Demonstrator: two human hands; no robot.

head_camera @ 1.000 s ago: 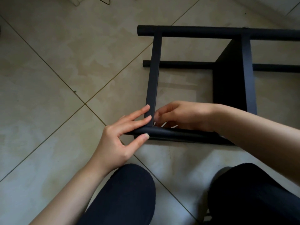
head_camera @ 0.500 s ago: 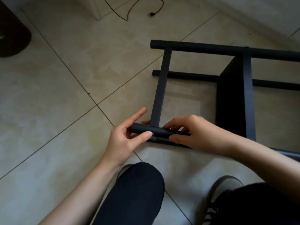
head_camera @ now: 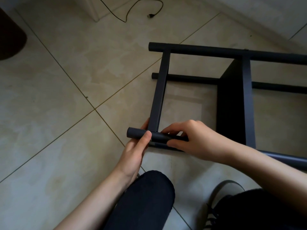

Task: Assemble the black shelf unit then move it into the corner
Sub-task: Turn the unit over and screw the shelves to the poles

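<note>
A: Shelf unit point(head_camera: 232, 100), where was it lying?

B: On its side on the tiled floor point(head_camera: 66, 113), filling the right half of the frame. It was black, with 3 round tubes showing: the far tube point(head_camera: 216, 51) across the upper right, a lower tube point(head_camera: 186, 78) behind it closer to the floor, and the near tube point(head_camera: 137, 132) at frame centre.

A: And the flat parts?

B: 1 narrow crossbar point(head_camera: 159, 92) ran from the far tube down to the near tube. A second flat bar point(head_camera: 248, 100) stood to its right, with a dark panel point(head_camera: 230, 105) just beside it.

A: What were the hands doing?

B: Both were curled round the near tube. The left hand point(head_camera: 134, 153) gripped it close to its open end, thumb over the top and fingers wrapped behind, just left of the crossbar joint. The right hand point(head_camera: 192, 140) held the same tube just right of that joint, thumb underneath and fingertips point(head_camera: 166, 130) on top near the crossbar foot.

A: So the 2 hands were close?

B: Near each other, yes, but apart, with a short stretch of tube showing between them.

A: Anything else around?

B: A black cable point(head_camera: 132, 9) with a plug end lay on the floor at the top centre. A dark rounded object point(head_camera: 11, 37) sat at the upper left edge; I could not tell what it was. The person's knees in dark trousers point(head_camera: 146, 201) filled the bottom, with a shoe point(head_camera: 221, 195) at the lower right.
</note>
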